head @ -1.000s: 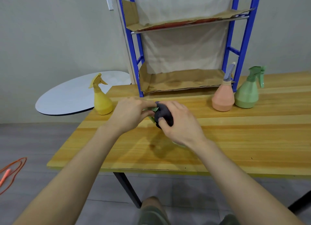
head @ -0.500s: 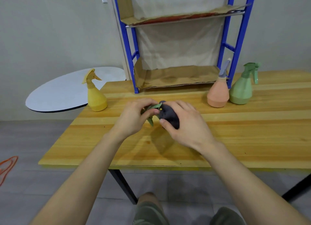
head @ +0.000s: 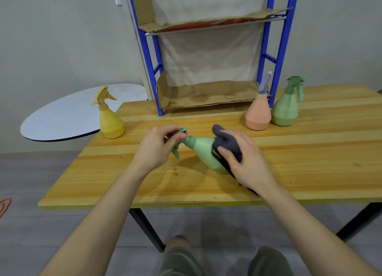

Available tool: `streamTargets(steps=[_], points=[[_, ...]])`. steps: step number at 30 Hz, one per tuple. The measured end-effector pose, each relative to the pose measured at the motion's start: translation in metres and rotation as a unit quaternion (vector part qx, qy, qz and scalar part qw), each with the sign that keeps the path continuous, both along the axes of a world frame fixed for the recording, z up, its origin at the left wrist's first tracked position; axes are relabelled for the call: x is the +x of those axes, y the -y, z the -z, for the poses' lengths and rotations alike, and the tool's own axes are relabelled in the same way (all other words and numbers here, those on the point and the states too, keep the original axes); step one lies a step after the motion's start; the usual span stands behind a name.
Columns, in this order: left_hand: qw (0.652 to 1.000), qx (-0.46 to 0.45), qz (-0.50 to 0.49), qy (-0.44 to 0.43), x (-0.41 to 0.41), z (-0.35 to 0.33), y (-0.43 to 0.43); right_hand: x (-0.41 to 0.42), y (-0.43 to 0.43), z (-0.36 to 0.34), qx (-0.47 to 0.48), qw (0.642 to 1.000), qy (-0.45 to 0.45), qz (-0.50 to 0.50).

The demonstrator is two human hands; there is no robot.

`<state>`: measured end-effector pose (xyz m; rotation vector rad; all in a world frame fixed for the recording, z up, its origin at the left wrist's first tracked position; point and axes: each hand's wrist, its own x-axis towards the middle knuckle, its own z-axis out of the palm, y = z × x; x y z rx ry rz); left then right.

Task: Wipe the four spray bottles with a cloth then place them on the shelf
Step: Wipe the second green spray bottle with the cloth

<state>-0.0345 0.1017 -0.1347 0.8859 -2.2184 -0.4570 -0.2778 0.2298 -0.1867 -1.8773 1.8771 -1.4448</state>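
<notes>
A light green spray bottle (head: 203,150) is held on its side above the wooden table (head: 310,162). My left hand (head: 159,147) grips its trigger head at the left. My right hand (head: 244,158) presses a dark grey cloth (head: 226,143) around the bottle's wide base. A yellow spray bottle (head: 109,118) stands at the table's far left corner. An orange spray bottle (head: 258,112) and a darker green spray bottle (head: 286,108) stand upright at the far right, beside the blue shelf (head: 277,54). The shelf's cardboard-lined boards hold nothing.
A round white tabletop (head: 68,116) lies beyond the table's left edge. An orange cable (head: 4,205) lies on the floor at the left. The table's black legs (head: 144,226) and my knees show below its near edge.
My hands have moved apart along the bottle: the right hand slid the cloth from the neck to the base, uncovering the green body. The camera has come closer.
</notes>
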Motion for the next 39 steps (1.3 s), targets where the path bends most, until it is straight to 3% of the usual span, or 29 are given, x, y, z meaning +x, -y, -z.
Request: streamTargets(steps=[3,8,15,21,25,29,33,35,39], points=[[0.999,-0.008,-0.026,-0.023,-0.003,-0.005,-0.004,-0.005,-0.008,0.008,0.020,0.996,0.056,0.061],[1.000,-0.018,-0.018,0.007,-0.023,-0.010,-0.012,0.039,0.014,-0.015,-0.044,0.991,-0.130,0.009],[0.995,0.036,-0.096,0.010,-0.026,-0.017,-0.009,-0.002,-0.014,0.017,0.009,0.997,0.022,0.075],[0.989,0.016,-0.137,0.056,-0.051,-0.033,-0.013,0.038,0.013,-0.005,-0.051,0.996,-0.060,0.042],[0.982,0.050,-0.169,0.061,-0.046,-0.037,-0.005,0.015,0.001,0.018,0.007,0.998,-0.023,0.065],[0.980,0.064,-0.174,0.074,-0.040,-0.044,-0.003,-0.013,-0.006,0.012,0.106,0.989,-0.059,0.081],[0.982,0.042,-0.152,0.106,-0.049,-0.067,-0.003,-0.008,0.003,-0.001,0.087,0.989,-0.040,0.112],[0.976,0.123,-0.113,0.137,-0.060,-0.084,-0.004,-0.006,0.003,0.005,0.110,0.989,-0.043,0.094],[0.935,0.336,-0.038,0.111,-0.072,-0.112,0.002,-0.012,0.004,0.009,0.141,0.988,-0.026,0.065]])
